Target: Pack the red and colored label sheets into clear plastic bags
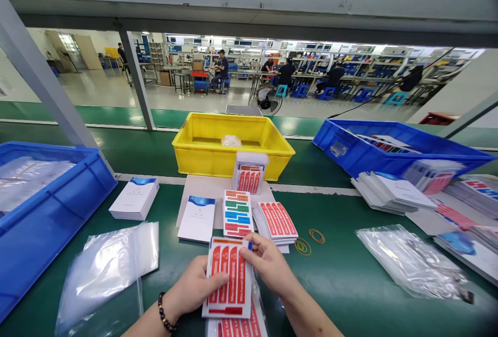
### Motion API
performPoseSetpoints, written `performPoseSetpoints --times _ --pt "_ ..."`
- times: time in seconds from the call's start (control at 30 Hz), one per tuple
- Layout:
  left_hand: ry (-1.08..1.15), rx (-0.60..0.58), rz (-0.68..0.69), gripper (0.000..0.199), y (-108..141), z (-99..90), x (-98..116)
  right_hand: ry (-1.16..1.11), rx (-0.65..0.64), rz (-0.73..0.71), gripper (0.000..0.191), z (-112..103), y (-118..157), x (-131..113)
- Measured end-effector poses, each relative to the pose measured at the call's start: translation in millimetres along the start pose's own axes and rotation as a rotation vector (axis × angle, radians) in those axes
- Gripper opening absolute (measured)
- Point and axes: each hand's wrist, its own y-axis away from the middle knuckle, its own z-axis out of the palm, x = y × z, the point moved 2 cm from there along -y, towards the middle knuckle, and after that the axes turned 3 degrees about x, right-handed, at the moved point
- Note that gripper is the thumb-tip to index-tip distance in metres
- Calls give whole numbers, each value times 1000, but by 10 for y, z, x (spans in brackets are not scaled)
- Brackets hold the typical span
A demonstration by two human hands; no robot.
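Note:
My left hand [199,286] grips the left side of a set of cards with red stripes [227,288], its thumb lying on the front. At the top right corner of that set, my right hand [266,262] pinches the edge between thumb and fingers. Below the held cards lie more red-striped cards [254,321] in clear plastic. Just beyond my hands stand a stack of white booklets [197,220], a stack of multicoloured cards [237,212] and a stack of red-striped cards [277,220]. A bagged pack [249,173] leans against the yellow bin [233,160].
Blue bins stand at left [50,223] and right [389,145]. Clear bags [105,269] lie left, others [412,264] right. A booklet stack [134,198] sits back left; rubber bands [302,247] lie near the cards. Several people sit at far benches.

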Motion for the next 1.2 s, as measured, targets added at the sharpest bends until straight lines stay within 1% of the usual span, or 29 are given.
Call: performPoseSetpoints --times 0.1,0.13,0.17,0.2,0.27,0.33,0.4,0.5,0.67,0.73,0.83,0.9,1.0,1.07,1.17,1.2 --pt "-331 95 108 22 3 -47 68 -144 330 -73 43 -190 -52 -72" --pt "-428 97 125 17 6 -54 85 -196 423 -90 47 -241 -62 -87" --pt "-506 73 138 15 9 -54 99 -232 484 -104 50 -277 -68 -96" --pt "-566 35 158 16 14 -49 112 -251 514 -113 51 -296 -72 -99" --pt "-622 -56 220 19 23 -32 130 -235 501 -114 51 -296 -74 -96" --pt "-603 -83 260 23 26 -30 132 -192 444 -96 49 -276 -72 -88" --pt "-533 -39 262 23 19 -46 115 -154 395 -79 47 -262 -70 -85" --pt "-421 40 225 18 4 -68 70 -132 343 -64 46 -251 -73 -83" --pt "-321 52 191 18 -1 -58 39 -124 225 -28 45 -197 -80 -63" --pt "-310 50 204 20 2 -58 44 -127 235 -18 46 -209 -79 -65" --pt "-336 45 235 22 10 -62 54 -96 299 -21 49 -263 -76 -81" --pt "-354 39 251 20 16 -57 60 -66 298 -22 49 -274 -72 -86" --pt "-355 44 251 19 20 -42 60 -31 225 7 46 -212 -64 -66" --pt "-334 68 248 20 17 -37 55 -23 182 26 45 -148 -57 -39" --pt "-292 109 253 21 2 -44 42 -45 143 4 48 -77 -45 -13" --pt "-279 124 253 22 -3 -51 37 -20 129 -12 47 -65 -37 -14"
